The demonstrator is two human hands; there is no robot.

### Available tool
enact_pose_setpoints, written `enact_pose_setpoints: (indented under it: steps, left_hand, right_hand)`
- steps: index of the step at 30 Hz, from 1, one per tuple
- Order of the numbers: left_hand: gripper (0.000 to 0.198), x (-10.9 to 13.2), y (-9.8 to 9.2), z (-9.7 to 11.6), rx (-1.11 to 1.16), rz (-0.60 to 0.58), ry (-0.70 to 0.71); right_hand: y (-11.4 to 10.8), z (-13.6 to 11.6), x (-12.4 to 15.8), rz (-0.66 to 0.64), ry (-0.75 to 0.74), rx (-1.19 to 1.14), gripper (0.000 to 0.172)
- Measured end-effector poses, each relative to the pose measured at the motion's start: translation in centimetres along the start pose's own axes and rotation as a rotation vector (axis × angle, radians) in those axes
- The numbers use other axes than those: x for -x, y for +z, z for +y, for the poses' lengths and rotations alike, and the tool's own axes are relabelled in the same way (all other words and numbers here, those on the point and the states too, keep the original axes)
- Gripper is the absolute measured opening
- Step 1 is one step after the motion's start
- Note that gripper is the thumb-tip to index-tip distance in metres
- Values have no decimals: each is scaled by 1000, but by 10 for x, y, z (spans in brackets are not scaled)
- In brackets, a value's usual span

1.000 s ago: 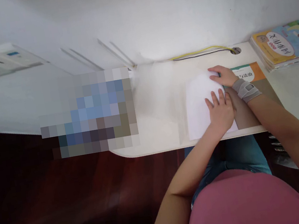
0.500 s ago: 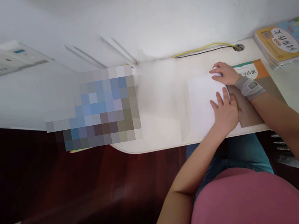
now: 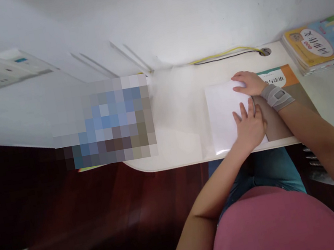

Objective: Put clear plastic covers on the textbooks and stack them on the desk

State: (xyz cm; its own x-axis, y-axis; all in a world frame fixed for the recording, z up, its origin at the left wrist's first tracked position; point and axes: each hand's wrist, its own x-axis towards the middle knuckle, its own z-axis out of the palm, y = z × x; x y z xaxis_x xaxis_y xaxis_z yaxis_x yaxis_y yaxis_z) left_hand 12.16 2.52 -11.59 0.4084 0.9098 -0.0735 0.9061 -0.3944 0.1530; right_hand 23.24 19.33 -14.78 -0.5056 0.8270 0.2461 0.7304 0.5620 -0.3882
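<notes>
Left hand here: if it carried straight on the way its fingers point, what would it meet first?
Probably the person's right hand, in its grey wrist brace: the left hand lies on the white paper sheet with fingers pointing across it toward that hand. Depth is hard to judge.

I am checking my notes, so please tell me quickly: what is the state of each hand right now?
Left hand: open, pressed flat on the white paper.
Right hand: curved over the paper's edge; cannot tell if it grips.

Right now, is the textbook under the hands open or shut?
Shut: the textbook lies cover up, its printed title showing beside a white sheet covering part of it.
</notes>
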Motion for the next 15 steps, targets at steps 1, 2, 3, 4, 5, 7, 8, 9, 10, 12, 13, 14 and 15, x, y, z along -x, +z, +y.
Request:
enact_pose_setpoints:
  steps: [1, 2, 3, 4, 5, 7, 8, 9, 10, 12, 13, 14, 15]
  left_hand:
    - [56, 1, 1, -1, 7, 2, 2]
    - [56, 1, 2, -3, 12, 5, 4]
    - [56, 1, 3, -4, 16, 8, 5]
    - [56, 1, 4, -6, 19, 8, 7]
    - [56, 1, 4, -7, 21, 8, 9]
    - [57, 1, 5, -9, 22, 5, 11]
    - [58, 0, 5, -10, 20, 4, 13]
    - [58, 0, 5, -11, 17, 1, 16]
    - [58, 0, 6, -11, 15, 0, 20]
    - [59, 0, 6, -13, 10, -1, 32]
    - [58, 0, 7, -14, 9, -1, 38]
    - [58, 0, 7, -15, 8, -1, 44]
    - [58, 0, 8, -17, 7, -2, 49]
  right_hand:
    - [1, -1, 0, -4, 11, 24, 50]
    - [2, -2, 1, -1, 26, 47, 50]
    - [3, -3, 1, 8, 39, 66, 50]
    - [4, -4, 1, 21, 50, 79, 50]
    - [5, -4, 1, 35, 59, 87, 50]
    - [7, -4, 0, 59, 79, 93, 50]
    - [8, -3, -1, 66, 89, 92, 50]
    - [8, -1, -1, 68, 97, 88, 49]
    - [9, 1, -2, 70, 104, 83, 49]
    - [9, 5, -3, 71, 111, 72, 48]
    - [9, 7, -3, 73, 110, 68, 47]
    - [9, 8, -3, 75, 108, 68, 46]
    - [9, 9, -3, 77, 107, 71, 46]
